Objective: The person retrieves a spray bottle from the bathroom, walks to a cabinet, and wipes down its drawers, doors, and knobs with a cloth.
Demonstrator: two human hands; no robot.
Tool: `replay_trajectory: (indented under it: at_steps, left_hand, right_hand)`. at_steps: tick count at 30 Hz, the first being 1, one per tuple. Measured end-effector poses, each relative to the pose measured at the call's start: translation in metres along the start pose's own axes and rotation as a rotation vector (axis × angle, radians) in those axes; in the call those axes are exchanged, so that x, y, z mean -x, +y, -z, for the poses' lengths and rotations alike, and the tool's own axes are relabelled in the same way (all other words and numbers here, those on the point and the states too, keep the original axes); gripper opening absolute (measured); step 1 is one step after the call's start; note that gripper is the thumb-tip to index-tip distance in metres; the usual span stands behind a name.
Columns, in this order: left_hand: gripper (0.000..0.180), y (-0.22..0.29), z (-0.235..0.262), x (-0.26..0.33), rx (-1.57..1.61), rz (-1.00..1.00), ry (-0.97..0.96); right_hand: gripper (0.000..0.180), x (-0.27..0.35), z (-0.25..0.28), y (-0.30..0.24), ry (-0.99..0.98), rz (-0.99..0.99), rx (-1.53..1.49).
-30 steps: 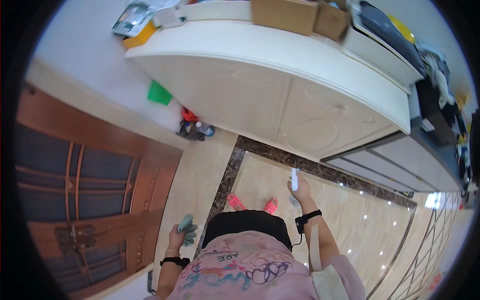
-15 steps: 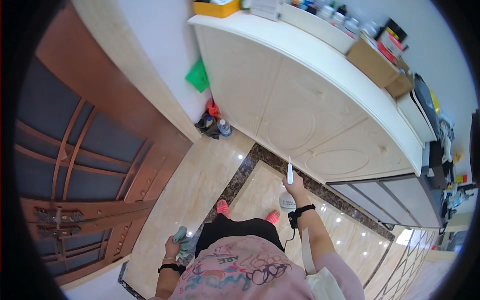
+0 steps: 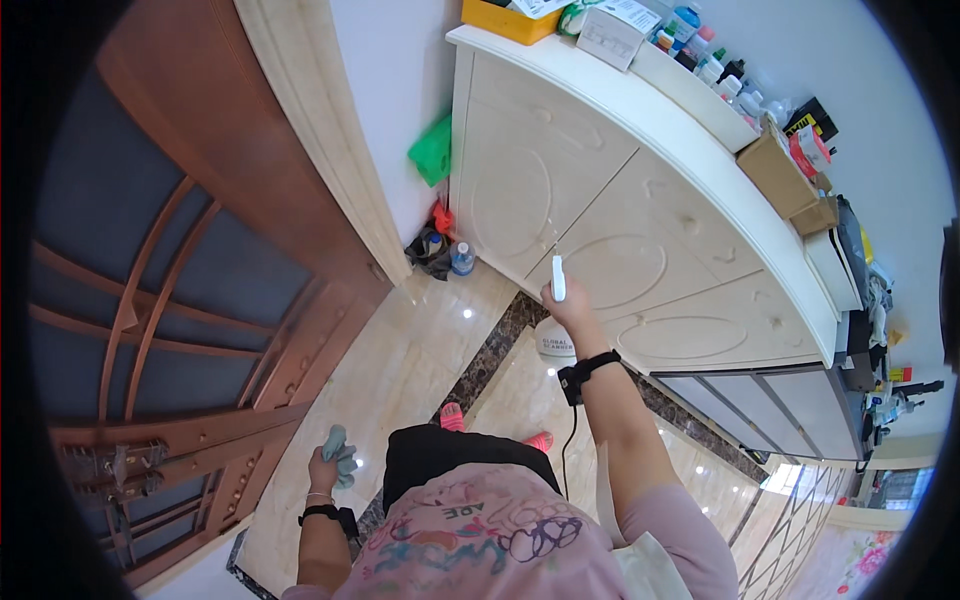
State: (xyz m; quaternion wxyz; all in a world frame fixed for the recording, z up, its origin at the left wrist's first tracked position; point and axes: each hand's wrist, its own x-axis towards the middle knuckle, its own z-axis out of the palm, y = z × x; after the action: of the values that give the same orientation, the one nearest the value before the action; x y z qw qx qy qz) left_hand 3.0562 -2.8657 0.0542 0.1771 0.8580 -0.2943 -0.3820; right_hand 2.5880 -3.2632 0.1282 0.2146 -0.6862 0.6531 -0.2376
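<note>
My right hand (image 3: 568, 302) grips a white spray bottle (image 3: 553, 340) by its neck, fingers wrapped under the trigger head. The nozzle points at the cream cabinet (image 3: 613, 262), and a few pale droplets show in front of its doors. Down at the left, my left hand (image 3: 322, 470) is closed on a grey-green cloth (image 3: 341, 458) that hangs loosely beside the brown door. The palm side of both hands is hidden.
Wooden doors with dark glass (image 3: 150, 290) stand at the left. By the cabinet's far corner sit a clear bottle (image 3: 462, 260), dark bags and a green dustpan-like piece (image 3: 432, 152). Along the cabinet top are a yellow box (image 3: 510, 20), a cardboard box (image 3: 775, 170) and several bottles.
My right hand with the spray bottle has moved forward and slightly left, toward the cabinet. The left hand with the cloth has shifted left and outward. The view has turned.
</note>
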Motion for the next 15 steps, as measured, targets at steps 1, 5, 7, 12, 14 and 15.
replay_trajectory:
  at_steps: [1,5,7,12,14,15]
  left_hand:
    - [0.022,-0.005,-0.003,-0.005,0.001,0.007,0.012]
    - [0.027,0.002,-0.016,-0.012,0.037,-0.076,-0.036]
    - [0.027,0.011,-0.020,-0.015,-0.061,-0.086,-0.128]
    - [0.027,0.002,-0.016,-0.024,-0.095,-0.034,-0.148]
    - [0.027,0.002,-0.011,-0.030,-0.102,-0.006,-0.158]
    - [0.027,0.008,-0.013,-0.035,-0.086,-0.029,-0.177]
  right_hand:
    - [0.021,0.001,-0.007,-0.010,-0.021,0.033,-0.042]
    - [0.020,0.010,-0.020,-0.016,-0.105,0.085,-0.042]
    - [0.021,0.014,-0.024,-0.008,-0.117,0.079,0.018]
    - [0.030,0.040,-0.023,0.015,-0.125,-0.012,-0.110]
    - [0.037,0.064,-0.016,0.028,-0.078,-0.103,-0.125]
    - [0.037,0.080,-0.010,0.043,-0.066,-0.116,-0.124]
